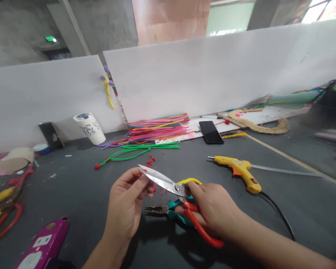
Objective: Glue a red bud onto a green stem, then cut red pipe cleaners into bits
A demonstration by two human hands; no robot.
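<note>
My right hand (217, 205) grips a pair of scissors (164, 182) with red and yellow handles, the blades pointing left and close together. At the blade tips, the thumb and fingers of my left hand (130, 198) are pinched on a small red fuzzy piece (140, 174), mostly hidden by the fingers and blades. Red clippings (150, 163) are scattered on the dark table just beyond. Pliers (158, 210) with teal handles lie under the scissors, partly covered by my right hand. Green pipe cleaners (151, 146) lie farther back, one bent with a red tip.
A yellow glue gun (238, 170) with a glue stick and cord lies at right. Behind are a phone (211, 132), a bundle of coloured pipe cleaners (158, 129) and a white cup (90, 129). A purple power strip (44, 243) and other scissors (8, 220) lie at left.
</note>
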